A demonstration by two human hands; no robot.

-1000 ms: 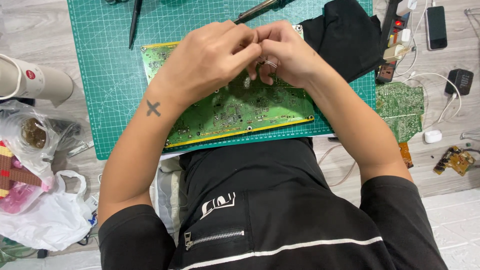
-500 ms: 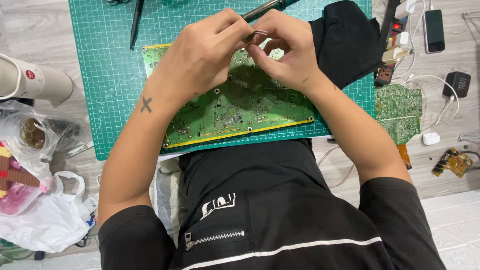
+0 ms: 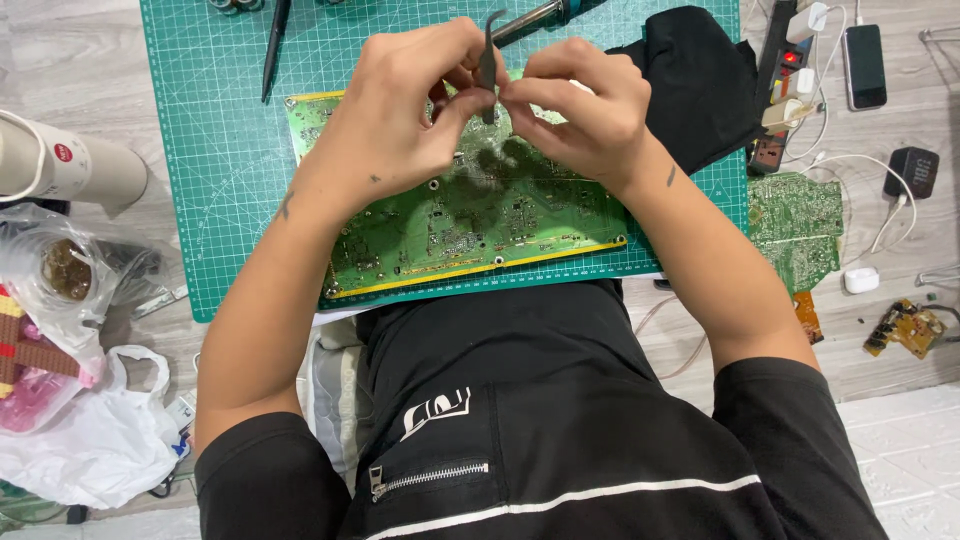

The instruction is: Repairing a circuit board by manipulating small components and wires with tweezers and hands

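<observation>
A large green circuit board [image 3: 470, 225] lies on a green cutting mat [image 3: 215, 150] in front of my lap. Both hands hover just above the board's far edge, fingertips together. My left hand [image 3: 405, 115] grips a pair of dark curved tweezers [image 3: 488, 60], held upright with the bent tip pointing up. The thumb and fingers of my right hand [image 3: 590, 110] pinch at the tweezers' lower end. Whether a small part sits between the fingers is hidden.
A soldering iron [image 3: 535, 18] and a black pen-like tool [image 3: 275, 45] lie at the mat's far side. To the right are a black cloth [image 3: 700, 80], power strip [image 3: 780, 95], phone [image 3: 865, 65] and two smaller boards [image 3: 795, 230]. On the left are a white roll [image 3: 70, 165] and plastic bags [image 3: 75, 440].
Both hands rose off the board and moved toward its far edge. The tweezers now stand upright between the fingertips, where earlier the hands were pressed together low over the board.
</observation>
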